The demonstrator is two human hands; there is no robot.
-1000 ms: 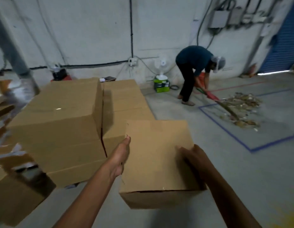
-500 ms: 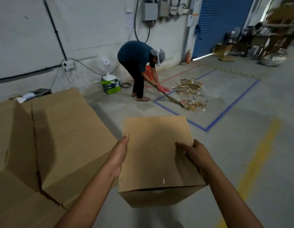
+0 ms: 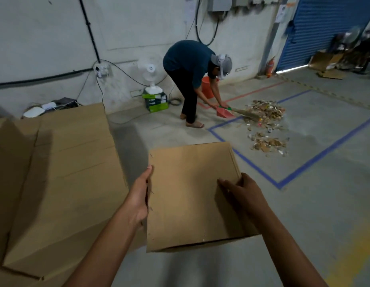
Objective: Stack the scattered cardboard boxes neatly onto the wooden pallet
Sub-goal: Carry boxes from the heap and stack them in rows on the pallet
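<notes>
I carry a plain brown cardboard box (image 3: 190,193) in front of me, above the concrete floor. My left hand (image 3: 139,195) presses flat against the box's left side, fingers straight and pointing forward. My right hand (image 3: 240,190) grips the right top edge, its fingers lying over the top face. To my left stands a pile of larger cardboard boxes (image 3: 62,172), close beside the one I carry. No wooden pallet shows in this view.
A person (image 3: 190,79) bends over by the far wall, sweeping debris (image 3: 264,114) with a broom into a red dustpan (image 3: 224,112). Blue floor tape (image 3: 304,164) marks a rectangle. A white fan (image 3: 151,77) on green boxes stands by the wall; a blue shutter (image 3: 324,27) is at far right.
My view has swung to the right, so the pile of boxes has slid to the left edge and the shutter has come in. The box stays between my hands.
</notes>
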